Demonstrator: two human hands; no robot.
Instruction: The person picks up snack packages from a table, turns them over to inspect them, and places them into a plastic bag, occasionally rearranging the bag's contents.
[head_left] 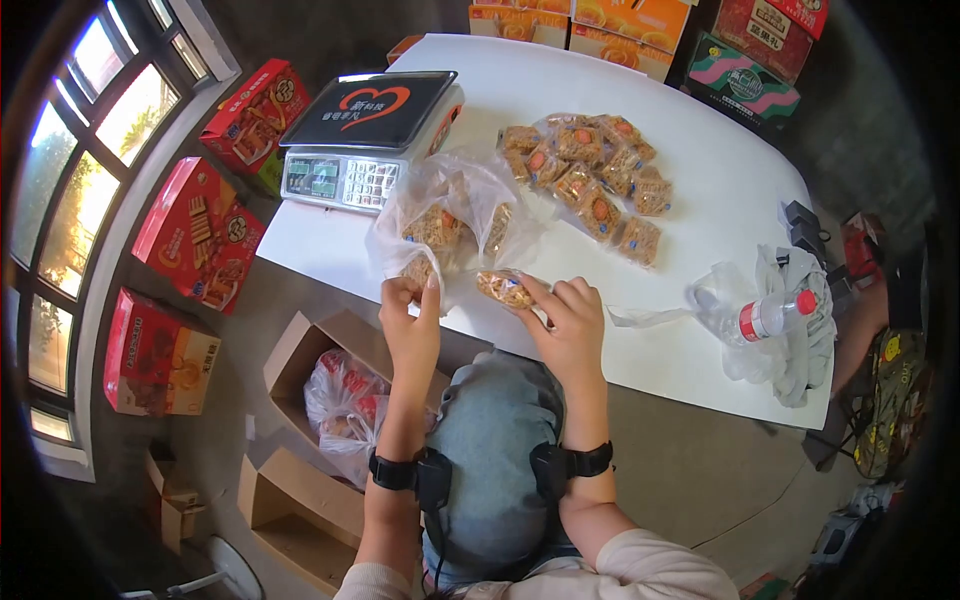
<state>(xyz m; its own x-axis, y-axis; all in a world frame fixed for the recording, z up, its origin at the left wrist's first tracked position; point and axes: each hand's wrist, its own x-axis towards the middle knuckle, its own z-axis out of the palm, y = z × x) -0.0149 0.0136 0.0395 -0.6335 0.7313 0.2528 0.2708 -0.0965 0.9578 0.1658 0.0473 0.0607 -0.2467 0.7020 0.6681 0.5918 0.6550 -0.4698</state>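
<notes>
A thin clear plastic bag (385, 225) with several wrapped snack packets inside rests on the white table in front of me. My left hand (410, 310) is closed on the near rim of this bag, at its left side. Between the fingers of my right hand (570, 318) is a wrapped snack packet (503, 289), golden-brown in clear film, just right of the bag's mouth. Farther back lies a pile of similar packets (590, 170), some with round orange labels.
A scale (370, 140) stands behind the bag at the left. To the right, a bottle with a red cap (778, 315) lies on crumpled plastic bags (800, 360). Below the table edge is a cardboard box (290, 375) holding bagged red items. Red gift boxes (205, 235) line the window side.
</notes>
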